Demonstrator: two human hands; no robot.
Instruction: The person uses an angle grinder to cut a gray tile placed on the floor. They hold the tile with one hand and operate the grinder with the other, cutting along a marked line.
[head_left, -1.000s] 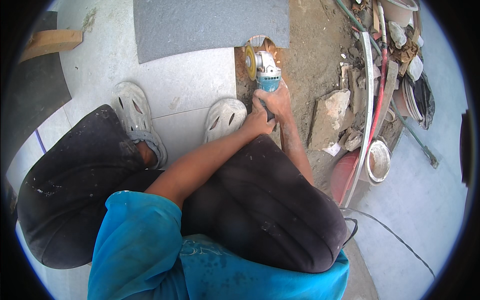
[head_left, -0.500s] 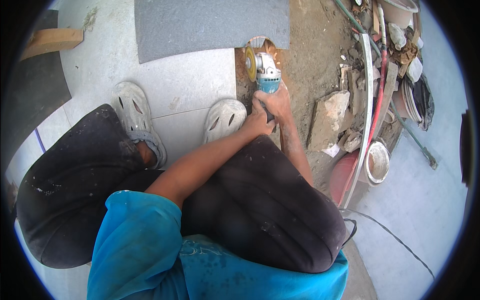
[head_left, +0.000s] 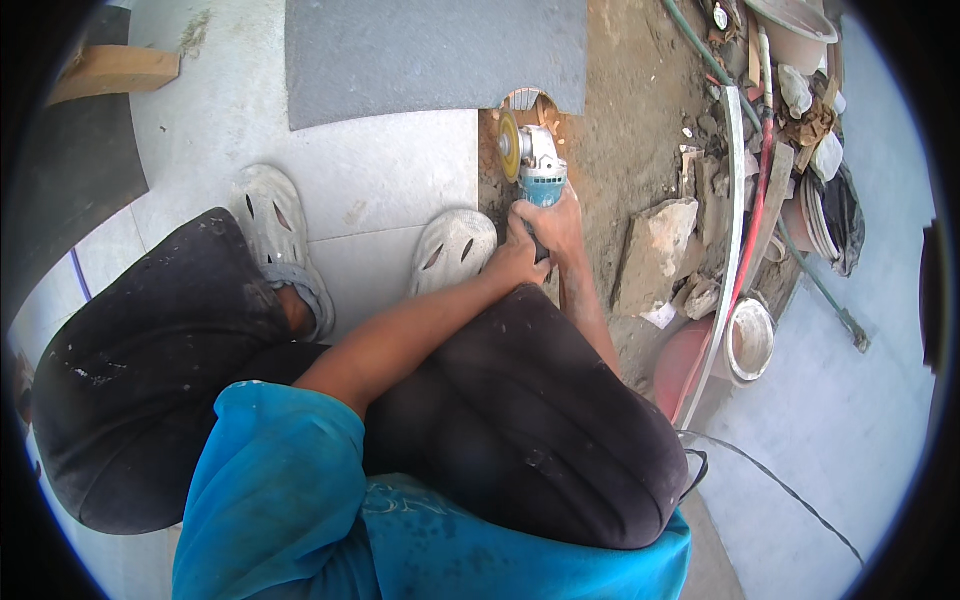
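My two hands are closed around a teal and silver angle grinder (head_left: 544,183), which points away from me. My right hand (head_left: 558,222) wraps its body just behind the metal head. Nearer to me, my left hand (head_left: 517,258) grips the dark rear part of the handle, mostly hiding it. A yellow-rimmed disc (head_left: 510,146) stands upright on the left side of the grinder's head. Just beyond the head is a dark grey tile (head_left: 430,55) with a rounded notch in its near edge. Whether the disc touches the tile I cannot tell.
Pale floor tiles (head_left: 390,160) lie under my shoes (head_left: 455,250), beside a strip of bare dirt (head_left: 625,120). On the right are broken slabs (head_left: 655,255), a long metal strip (head_left: 735,180), a red pole (head_left: 765,180), buckets (head_left: 750,345) and a black cable (head_left: 780,470).
The view has shifted a little, so tile, grinder and hands sit slightly lower in the picture. Both hands keep their grip, and the grinder stays near the notch.
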